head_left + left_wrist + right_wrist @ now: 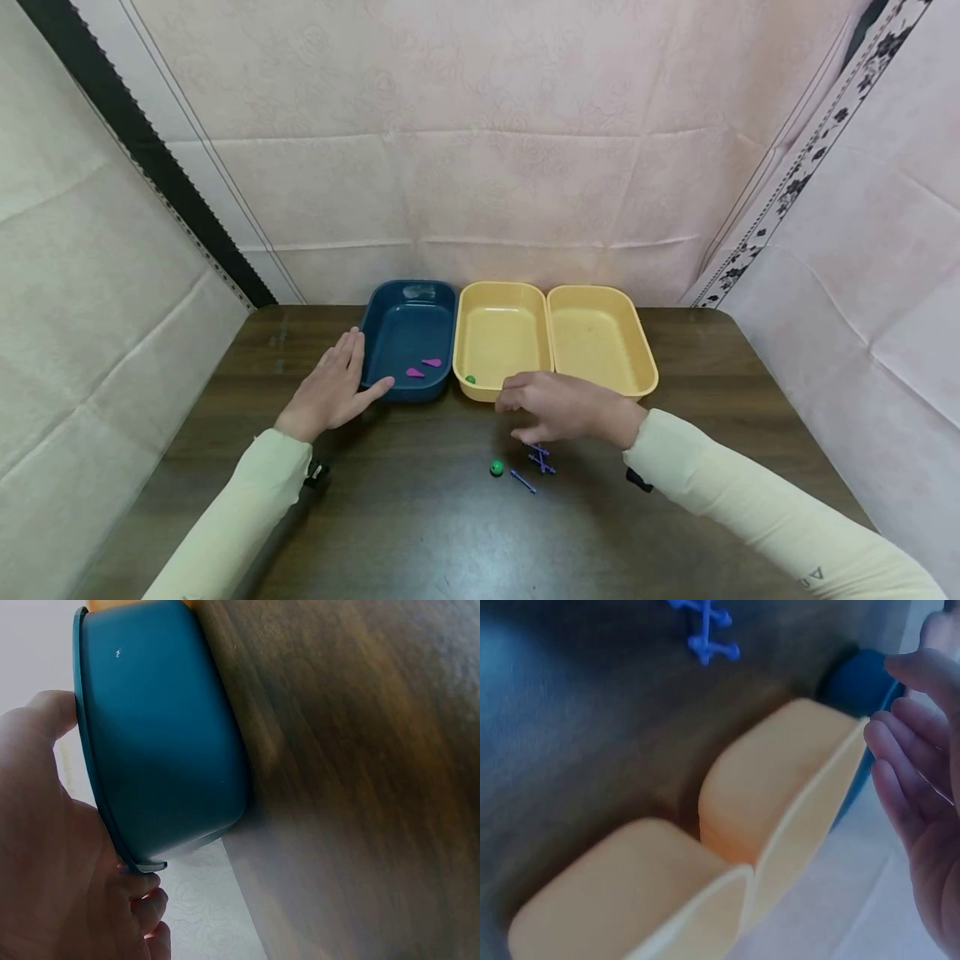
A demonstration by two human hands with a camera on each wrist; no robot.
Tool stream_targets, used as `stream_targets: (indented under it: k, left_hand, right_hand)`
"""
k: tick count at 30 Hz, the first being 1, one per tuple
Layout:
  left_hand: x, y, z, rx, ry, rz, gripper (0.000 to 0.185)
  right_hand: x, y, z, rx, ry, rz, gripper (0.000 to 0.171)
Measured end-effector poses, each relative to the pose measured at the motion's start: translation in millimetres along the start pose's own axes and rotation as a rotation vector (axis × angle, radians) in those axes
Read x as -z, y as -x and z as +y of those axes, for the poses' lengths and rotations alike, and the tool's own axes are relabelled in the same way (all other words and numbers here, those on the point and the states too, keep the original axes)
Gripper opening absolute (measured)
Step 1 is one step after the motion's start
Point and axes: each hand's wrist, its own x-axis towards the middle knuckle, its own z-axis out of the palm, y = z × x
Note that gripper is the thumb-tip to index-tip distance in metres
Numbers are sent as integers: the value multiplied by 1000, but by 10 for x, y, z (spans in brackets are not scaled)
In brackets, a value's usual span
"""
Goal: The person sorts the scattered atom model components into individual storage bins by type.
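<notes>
The left hand (326,393) rests its fingers, close together, and its outspread thumb on the blue bin's (408,329) rim, and the right hand (558,406) hovers, loosely bent and holding nothing visible, at the middle yellow bin's (502,333) near edge. Inside that bin sits a green bead (470,379); two pink teardrop pieces (415,372) lie in the blue one. Nearer on the wooden table (420,508) are another green bead (497,468) and small purple sticks (523,482).

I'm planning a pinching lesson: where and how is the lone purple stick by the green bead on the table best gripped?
Probably mid-shaft, pinched across from above: the lone purple stick is thin, lies flat on the table and sits apart from the clustered sticks.
</notes>
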Motion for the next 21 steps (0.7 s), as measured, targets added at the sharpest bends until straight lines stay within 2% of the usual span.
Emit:
stream_targets:
  k: [8, 13, 21]
  left_hand:
    - [-13, -18, -19, 10, -5, -19, 107]
    - [9, -10, -3, 12, 1, -23, 106]
    - [21, 4, 5, 10, -2, -20, 105]
  right_hand:
    - [-164, -53, -87, 20, 11, -82, 35]
    - [-271, -98, -98, 39, 4, -118, 33]
    - [-475, -163, -124, 20, -30, -183, 28]
